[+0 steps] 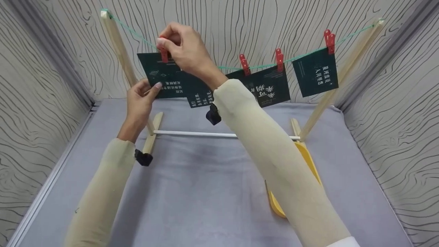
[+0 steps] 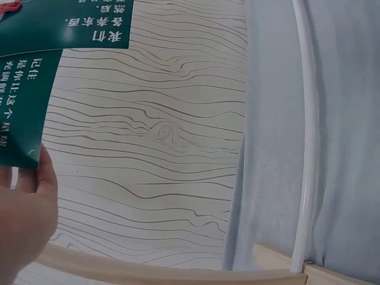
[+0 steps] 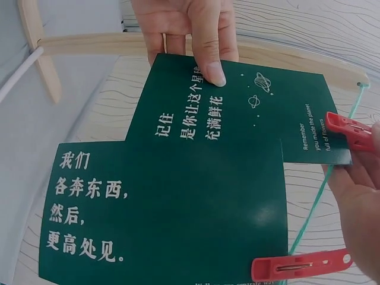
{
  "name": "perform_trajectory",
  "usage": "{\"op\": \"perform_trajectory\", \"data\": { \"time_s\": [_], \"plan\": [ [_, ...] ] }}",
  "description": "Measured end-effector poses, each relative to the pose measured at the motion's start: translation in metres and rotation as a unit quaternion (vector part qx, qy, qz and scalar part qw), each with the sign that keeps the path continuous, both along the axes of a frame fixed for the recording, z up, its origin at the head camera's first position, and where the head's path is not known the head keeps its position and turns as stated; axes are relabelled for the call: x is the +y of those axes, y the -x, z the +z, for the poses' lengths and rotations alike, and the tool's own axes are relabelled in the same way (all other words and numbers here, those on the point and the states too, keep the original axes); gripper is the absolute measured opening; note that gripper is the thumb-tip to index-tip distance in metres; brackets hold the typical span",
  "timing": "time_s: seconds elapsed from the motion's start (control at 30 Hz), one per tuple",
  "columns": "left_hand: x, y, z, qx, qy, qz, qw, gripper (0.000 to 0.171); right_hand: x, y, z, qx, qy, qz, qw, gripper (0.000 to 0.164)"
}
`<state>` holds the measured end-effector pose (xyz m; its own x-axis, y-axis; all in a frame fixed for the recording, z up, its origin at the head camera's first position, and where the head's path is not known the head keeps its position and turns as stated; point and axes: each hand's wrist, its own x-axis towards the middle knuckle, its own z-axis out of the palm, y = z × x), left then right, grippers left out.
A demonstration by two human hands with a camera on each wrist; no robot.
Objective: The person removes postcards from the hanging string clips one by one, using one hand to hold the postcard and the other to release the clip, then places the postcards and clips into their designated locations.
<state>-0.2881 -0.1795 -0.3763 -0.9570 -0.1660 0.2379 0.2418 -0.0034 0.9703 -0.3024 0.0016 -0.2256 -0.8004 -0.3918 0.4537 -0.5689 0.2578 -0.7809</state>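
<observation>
My left hand (image 1: 139, 103) pinches the lower left edge of a dark green card (image 1: 154, 68), thumb on its printed front. At this card's top edge my right hand (image 1: 192, 51) pinches a red clothespin (image 1: 164, 56) between thumb and fingers. The clothespin's jaws lie over the card's edge beside the green cord (image 3: 317, 199), as the right wrist view shows. A second green card (image 3: 166, 202) overlaps the first and hangs by another red clothespin (image 3: 297, 265). Both cards carry white writing.
Farther right hang more green cards, one (image 1: 315, 73) near the right wooden post (image 1: 343, 79). The left wooden post (image 1: 118, 48) stands behind my left hand. A white rod (image 1: 195, 133) joins the posts low down. A yellow tray (image 1: 277, 206) lies partly under my right forearm.
</observation>
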Motion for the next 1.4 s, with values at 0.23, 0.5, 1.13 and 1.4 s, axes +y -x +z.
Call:
{"op": "perform_trajectory", "data": {
  "time_s": [0.23, 0.5, 1.13, 1.4],
  "plan": [
    [-0.002, -0.002, 0.001, 0.004, -0.01, 0.002, 0.9999, 0.018, 0.002, 0.001, 0.0, 0.002, 0.005, -0.013, 1.0, 0.017],
    [0.003, 0.001, 0.004, 0.027, -0.011, 0.002, 0.9996, 0.014, 0.005, 0.003, 0.004, 0.008, 0.019, -0.017, 1.0, 0.017],
    [0.0, -0.005, 0.004, 0.014, -0.041, 0.009, 0.999, 0.018, 0.018, 0.006, 0.006, 0.04, 0.063, -0.01, 0.997, 0.019],
    [-0.002, -0.006, 0.0, 0.011, -0.042, 0.019, 0.9989, 0.015, 0.023, 0.007, 0.007, 0.042, 0.066, -0.016, 0.997, 0.019]
  ]
}}
